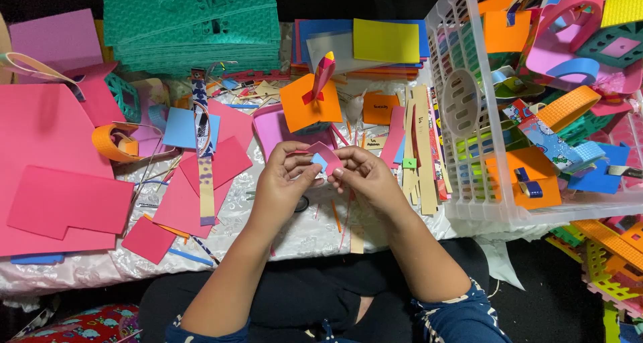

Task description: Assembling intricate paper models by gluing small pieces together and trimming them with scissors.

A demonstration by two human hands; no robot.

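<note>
Both hands, left hand (pixel 284 175) and right hand (pixel 362 172), are pinching closed on a small pink foam piece (pixel 323 157); gripping its edges evenly seems wise, orange foam square (pixel 309 102) at twelve o'clock.

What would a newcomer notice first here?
Both hands, left and right, pinch a small pink foam piece at centre. Behind it stands an orange square topped by a pink rocket. A white basket at right brims with bright foam shapes; a green stack sits top left.

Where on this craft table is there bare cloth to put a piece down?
Bare white cloth shows only near the front edge, under the left hand and right hand, between the pink foam sheets and the white basket. Everywhere else is crowded with foam scraps.
</note>
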